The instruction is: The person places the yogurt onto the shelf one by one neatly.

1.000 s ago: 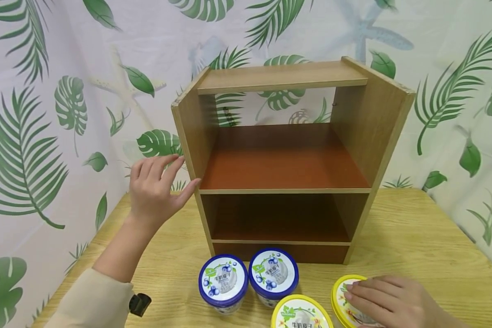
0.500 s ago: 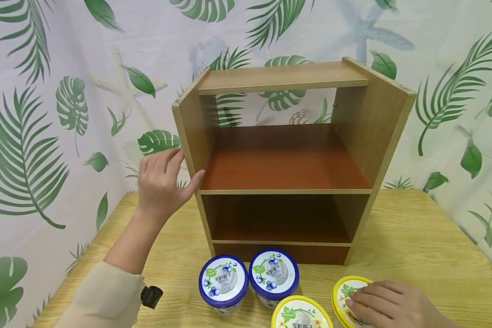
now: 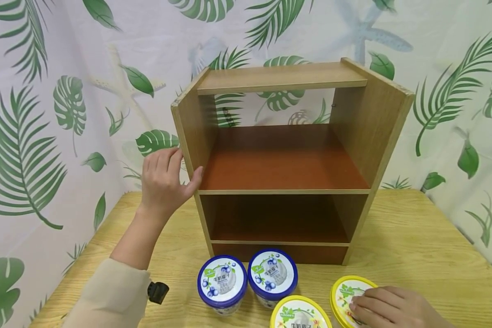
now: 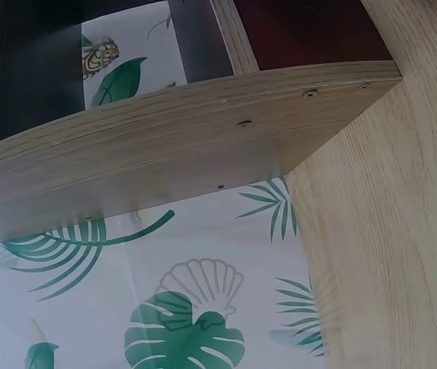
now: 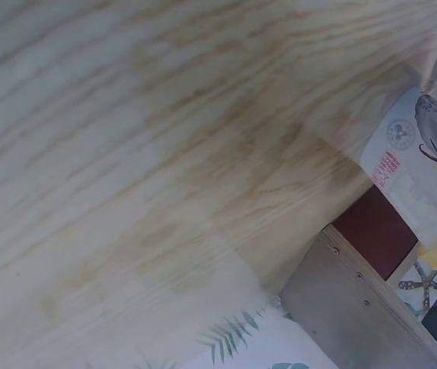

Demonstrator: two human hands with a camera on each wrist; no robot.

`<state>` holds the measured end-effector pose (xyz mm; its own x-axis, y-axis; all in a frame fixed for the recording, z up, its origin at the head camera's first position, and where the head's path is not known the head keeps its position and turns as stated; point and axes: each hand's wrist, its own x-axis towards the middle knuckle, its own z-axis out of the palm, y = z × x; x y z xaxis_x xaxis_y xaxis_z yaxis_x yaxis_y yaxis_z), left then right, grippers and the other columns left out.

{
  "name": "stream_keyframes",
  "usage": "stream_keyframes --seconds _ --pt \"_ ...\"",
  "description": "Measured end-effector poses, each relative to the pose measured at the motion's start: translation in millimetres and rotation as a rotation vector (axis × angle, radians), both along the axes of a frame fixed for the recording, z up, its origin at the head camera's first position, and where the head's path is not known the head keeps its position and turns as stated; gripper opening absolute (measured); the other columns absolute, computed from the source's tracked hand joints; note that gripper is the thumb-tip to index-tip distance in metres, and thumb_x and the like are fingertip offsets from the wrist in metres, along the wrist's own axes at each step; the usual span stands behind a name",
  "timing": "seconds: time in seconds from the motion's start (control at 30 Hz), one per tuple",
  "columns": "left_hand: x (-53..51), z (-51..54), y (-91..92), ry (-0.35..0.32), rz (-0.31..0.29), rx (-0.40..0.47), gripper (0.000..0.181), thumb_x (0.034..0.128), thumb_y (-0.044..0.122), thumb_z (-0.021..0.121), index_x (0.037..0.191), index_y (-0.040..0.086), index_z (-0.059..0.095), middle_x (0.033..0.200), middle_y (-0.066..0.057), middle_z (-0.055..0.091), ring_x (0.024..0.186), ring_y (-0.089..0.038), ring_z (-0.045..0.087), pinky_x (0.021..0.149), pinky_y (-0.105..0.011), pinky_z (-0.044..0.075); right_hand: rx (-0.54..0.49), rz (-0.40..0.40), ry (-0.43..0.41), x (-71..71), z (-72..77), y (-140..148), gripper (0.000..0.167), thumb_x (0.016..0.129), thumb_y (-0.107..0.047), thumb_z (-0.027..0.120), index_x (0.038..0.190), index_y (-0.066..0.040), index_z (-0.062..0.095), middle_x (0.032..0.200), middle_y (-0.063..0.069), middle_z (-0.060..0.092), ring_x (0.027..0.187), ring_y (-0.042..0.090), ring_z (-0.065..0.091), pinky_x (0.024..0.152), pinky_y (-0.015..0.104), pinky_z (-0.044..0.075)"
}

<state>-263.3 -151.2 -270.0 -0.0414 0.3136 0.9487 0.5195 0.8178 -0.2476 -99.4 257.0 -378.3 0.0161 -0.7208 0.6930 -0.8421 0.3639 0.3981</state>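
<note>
My left hand (image 3: 164,182) is at the left side panel of a wooden shelf unit (image 3: 283,191); its thumb lies over the panel's front edge and the fingers reach the outer side. The left wrist view shows that side panel (image 4: 141,154) but not the hand. My right hand (image 3: 393,307) rests on the right part of a yellow-lidded tub (image 3: 346,296), fingers lying over the lid, thumb out of sight. Its printed side (image 5: 418,169) shows in the right wrist view. Beside it stands a second yellow-lidded tub (image 3: 299,314), cut off by the frame.
Two blue-lidded tubs with blueberry pictures, a left one (image 3: 222,281) and a right one (image 3: 273,274), stand before the shelf unit. A black clip-like object (image 3: 157,292) is at the left sleeve. A leaf-patterned cloth (image 3: 86,45) hangs behind the wooden table (image 3: 418,241).
My left hand has moved right and slightly up, closer around the shelf unit's left panel. The right hand has slid slightly right on the yellow lid, uncovering more of it.
</note>
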Motion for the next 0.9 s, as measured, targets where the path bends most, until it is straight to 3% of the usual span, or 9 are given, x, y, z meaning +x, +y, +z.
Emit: stream_keyframes --seconds 0.23,0.47,0.67,0.9 --pt "-4.4 -2.6 0.1 0.010 -0.005 0.011 0.041 0.0846 0.031 0.054 0.092 -0.010 0.056 0.088 -0.022 0.057 0.081 -0.038 0.054 0.070 -0.047 0.043 0.000 0.001 0.018 -1.4 -8.3 7.0 0.035 0.096 -0.034 0.049 0.091 -0.009 0.071 0.082 0.000 0.072 0.067 0.011 0.062 0.052 0.023 0.046" --pt "-8.1 -3.5 0.2 0.032 -0.028 0.012 0.041 0.0854 0.030 0.052 0.093 -0.010 0.055 0.088 -0.022 0.056 0.081 -0.038 0.053 0.070 -0.047 0.042 0.049 -0.068 -0.078 5.0 -16.2 18.0 0.037 0.094 -0.042 0.051 0.099 -0.011 0.071 0.091 -0.003 0.071 0.077 0.009 0.063 0.061 0.022 0.049" --pt "-8.6 -3.6 -0.6 0.029 -0.040 0.007 0.042 0.0863 0.030 0.052 0.093 -0.011 0.055 0.088 -0.022 0.056 0.081 -0.038 0.052 0.070 -0.047 0.043 0.065 -0.125 -0.106 8.5 -20.3 21.7 0.039 0.092 -0.046 0.053 0.101 -0.013 0.072 0.094 -0.005 0.070 0.081 0.009 0.063 0.063 0.023 0.049" --pt "-8.6 -4.1 -0.5 0.020 -0.059 0.001 0.041 0.0872 0.029 0.051 0.092 -0.011 0.055 0.088 -0.023 0.056 0.080 -0.038 0.052 0.070 -0.047 0.043 0.018 -0.086 -0.085 8.0 -25.3 24.8 0.036 0.095 -0.040 0.050 0.096 -0.012 0.072 0.085 -0.003 0.069 0.073 0.009 0.060 0.059 0.021 0.047"
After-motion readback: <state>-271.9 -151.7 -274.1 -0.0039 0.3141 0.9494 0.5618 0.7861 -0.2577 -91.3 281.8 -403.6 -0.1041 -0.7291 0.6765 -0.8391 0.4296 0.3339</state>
